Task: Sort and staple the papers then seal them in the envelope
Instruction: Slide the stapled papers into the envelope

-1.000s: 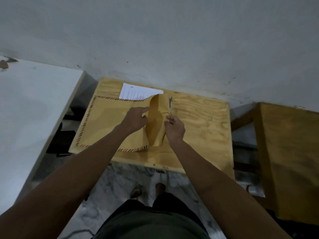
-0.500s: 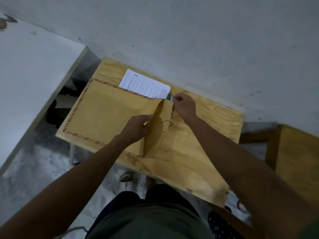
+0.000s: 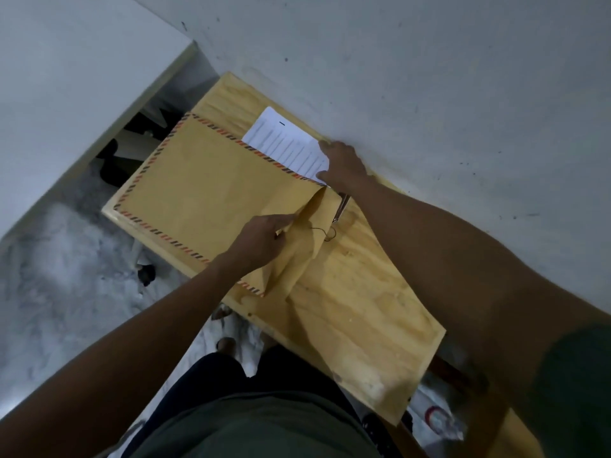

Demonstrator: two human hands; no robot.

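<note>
A large brown envelope with a striped red-and-black border is seen lying flat on a small wooden tabletop that stands against a pale wall. Its mouth faces right, and the flap there is held lifted and creased by the left hand, whose grip is closed on the flap's edge. Above the envelope, at its far edge, a printed sheet of paper is seen sticking out past the striped border; how much of it lies under or inside the envelope cannot be told. The right hand is laid on the sheet's right corner, fingers bent over it; whether the paper is pinched or only pressed down cannot be told. Just right of the flap, a slim metal object, possibly a stapler or a clip, is partly visible on the wood, and a thin thread loop lies beside the flap.

The step in hand is judged to be the loading of the paper. It would be done best if the mouth were kept wide open by the left hand while the sheet was turned square to the opening and slid in flat, so that no corner is caught or folded. The flap should be smoothed only once the paper is fully inside.
</note>
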